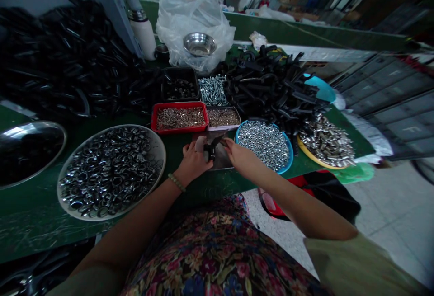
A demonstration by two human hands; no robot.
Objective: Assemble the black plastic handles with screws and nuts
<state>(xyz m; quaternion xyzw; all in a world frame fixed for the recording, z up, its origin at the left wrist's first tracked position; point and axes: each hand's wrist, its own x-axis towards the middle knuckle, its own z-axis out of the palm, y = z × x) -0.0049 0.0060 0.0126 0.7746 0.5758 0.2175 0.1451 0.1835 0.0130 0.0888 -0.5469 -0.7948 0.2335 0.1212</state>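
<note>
Black part is positioned between left hand and right hand, over the metal plate on the tabletop. Left grip: closed on its near left side. Right grip: narrow, pinching its far right end.

We hold a small black part, dark with a faint shine, blocky end at our left grip, slim arm slanting up toward our right grip, above a flat grey plate, finer details blurred.
</note>
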